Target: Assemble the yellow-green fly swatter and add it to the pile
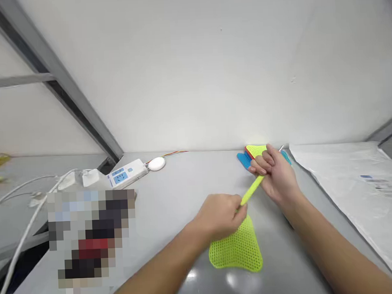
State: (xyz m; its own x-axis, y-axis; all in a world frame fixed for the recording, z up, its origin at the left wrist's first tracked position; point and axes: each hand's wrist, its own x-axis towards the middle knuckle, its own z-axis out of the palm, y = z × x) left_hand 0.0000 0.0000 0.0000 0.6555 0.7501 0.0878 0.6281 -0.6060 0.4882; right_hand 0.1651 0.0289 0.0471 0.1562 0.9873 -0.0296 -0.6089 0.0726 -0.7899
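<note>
A lime-green fly swatter (pixel 237 247) lies over the grey table (pixel 172 200) with its mesh head toward me and its handle pointing away. My left hand (pixel 218 215) pinches the handle where it joins the mesh head. Further along, my right hand (pixel 275 174) is closed around the upper part of the handle. Behind the right hand lies a small pile of other swatter heads (pixel 248 155), yellow, orange and blue.
A white power strip (pixel 125 173) with blue sockets and a white oval device (pixel 156 164) lie at the back left, with white cables (pixel 26 202) trailing off the left edge. A white plastic sheet (pixel 353 179) covers the right side. A pixelated block (pixel 91 238) sits front left.
</note>
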